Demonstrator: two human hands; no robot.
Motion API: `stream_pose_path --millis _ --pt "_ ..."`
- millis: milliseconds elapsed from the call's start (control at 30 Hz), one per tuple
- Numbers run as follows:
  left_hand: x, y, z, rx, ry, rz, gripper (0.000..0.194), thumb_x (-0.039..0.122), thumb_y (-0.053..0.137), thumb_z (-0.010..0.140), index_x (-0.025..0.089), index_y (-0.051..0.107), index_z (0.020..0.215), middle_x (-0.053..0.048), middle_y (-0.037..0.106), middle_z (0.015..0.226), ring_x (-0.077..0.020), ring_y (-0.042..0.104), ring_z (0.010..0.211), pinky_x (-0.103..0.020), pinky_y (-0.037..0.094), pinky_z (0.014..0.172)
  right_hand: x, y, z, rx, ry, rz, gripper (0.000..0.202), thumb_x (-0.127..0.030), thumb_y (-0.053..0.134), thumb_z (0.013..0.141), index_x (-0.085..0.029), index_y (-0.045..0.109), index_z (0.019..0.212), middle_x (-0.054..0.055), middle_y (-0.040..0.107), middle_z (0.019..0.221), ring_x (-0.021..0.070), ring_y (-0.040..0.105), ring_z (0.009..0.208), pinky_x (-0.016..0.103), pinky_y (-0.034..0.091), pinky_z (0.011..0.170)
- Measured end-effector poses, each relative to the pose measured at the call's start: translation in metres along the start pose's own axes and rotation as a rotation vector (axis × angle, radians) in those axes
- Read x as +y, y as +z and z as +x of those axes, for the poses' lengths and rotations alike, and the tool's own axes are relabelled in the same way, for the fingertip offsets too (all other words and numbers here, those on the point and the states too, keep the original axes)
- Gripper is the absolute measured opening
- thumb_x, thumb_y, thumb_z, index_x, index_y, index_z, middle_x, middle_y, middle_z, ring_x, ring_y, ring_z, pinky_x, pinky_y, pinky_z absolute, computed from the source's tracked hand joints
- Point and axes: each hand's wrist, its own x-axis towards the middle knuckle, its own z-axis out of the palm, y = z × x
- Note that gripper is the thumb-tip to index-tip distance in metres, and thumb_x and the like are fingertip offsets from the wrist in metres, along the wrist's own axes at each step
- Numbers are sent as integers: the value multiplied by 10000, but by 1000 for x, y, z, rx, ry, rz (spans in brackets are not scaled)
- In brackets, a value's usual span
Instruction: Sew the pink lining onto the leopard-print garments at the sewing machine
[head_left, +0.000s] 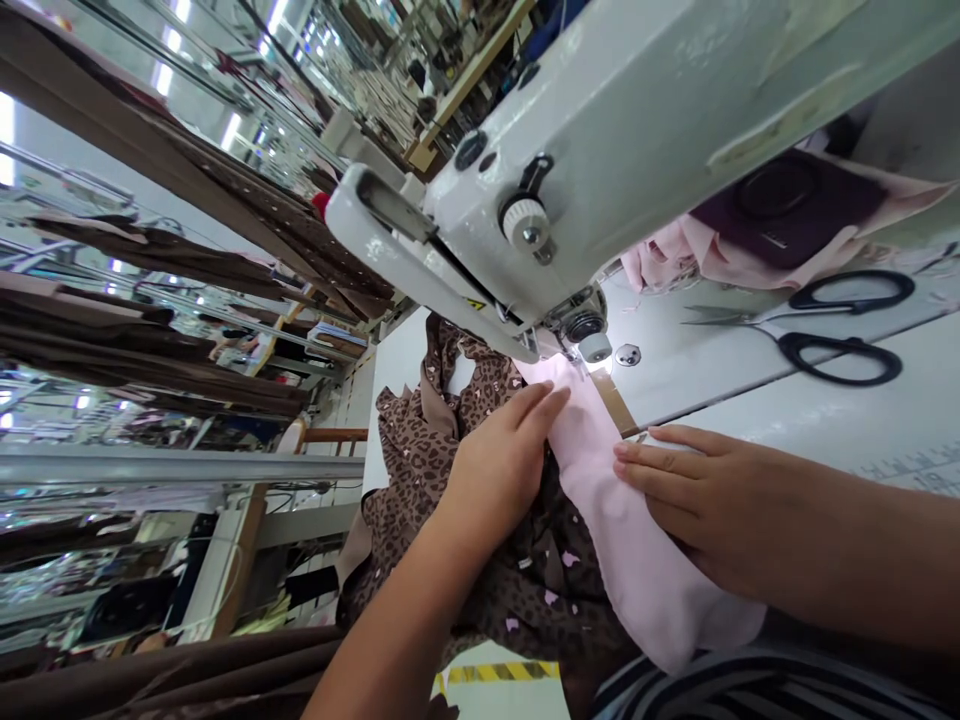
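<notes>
Cloth (652, 580), pale-pink strip, partly over brown leopard-print fabric (420, 445), far end under white metal sewing machine (615, 130). Left hand (499, 455): fingertips on cloth; pinching, cannot tell. Right hand (694, 495): fingers outstretched, flat at cloth edge.

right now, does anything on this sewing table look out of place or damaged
Nothing looks plainly spilled or damaged. Mildly untidy: the scissors lie with handles spread beside the sewing machine, and the pink cloth under its arm is bunched, unlike the smoother pink piece at the left hand and right hand.
</notes>
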Motion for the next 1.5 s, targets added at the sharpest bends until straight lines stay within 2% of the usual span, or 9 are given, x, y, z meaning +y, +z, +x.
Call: stream_pose_path --millis 133,200,333,467,633,1000,1233,1300,1500 --pt "-3 4 8 -17 -568 -507 261 241 511 950 179 548 1200 -26 731 902 -104 570 522 -237 474 521 1 0 1 -6 -12 -30 291 -166 480 956 -169 765 1015 70 740 1185 241 616 1212 427 482 1079" --pt "1 6 13 -21 -713 -746 352 420 590 924 174 515 1164 48 632 675 -98 474 449 -212 362 452 2 0 1 -6 -15 -20 289 -169 484 952 -168 768 1009 75 737 1206 243 614 1222 425 484 1079" --pt "11 11 26 20 -750 -1012 586 473 772 744 200 434 1138 129 510 536 -88 419 443 -190 293 462 2 2 1 15 -4 -12 309 -181 464 967 -164 769 1014 84 735 1221 243 612 1228 427 483 1072" --pt "15 17 36 105 -763 -1058 504 374 768 677 238 393 985 147 490 493 -68 372 407 -174 256 440 2 0 3 32 3 -15 332 -184 438 984 -157 766 1026 92 738 1217 233 621 1211 415 484 1060" --pt "12 17 36 162 -820 -995 519 309 770 616 233 420 992 135 536 533 -79 453 421 -170 306 447 3 -5 2 10 7 9 325 -207 445 998 -165 764 1043 85 739 1229 217 621 1221 404 487 1069" --pt "1 29 26 46 -779 -758 421 245 748 725 200 493 1057 107 586 601 -90 511 490 -195 387 532 3 -9 6 -27 -15 4 265 -266 546 975 -135 766 1041 106 738 1248 254 651 1194 424 535 1036" --pt "0 36 16 64 -278 -371 199 200 626 902 203 713 1081 -45 738 974 -169 695 868 -291 556 820 1 -9 3 -27 -10 -18 309 -280 526 969 -123 761 1093 123 729 1265 260 643 1210 435 528 1038" --pt "1 38 14 47 -211 -281 210 218 623 932 200 741 1105 -67 736 1019 -183 701 924 -291 568 834 0 -8 2 -26 -5 -16 308 -284 528 967 -123 762 1088 123 729 1267 259 642 1208 439 524 1041" --pt "-1 39 12 -56 -277 -35 349 347 688 942 225 713 1267 -56 715 923 -202 673 836 -314 569 777 -1 -8 2 -42 11 -8 315 -320 565 968 -122 752 1127 127 725 1271 266 631 1208 451 512 1042"
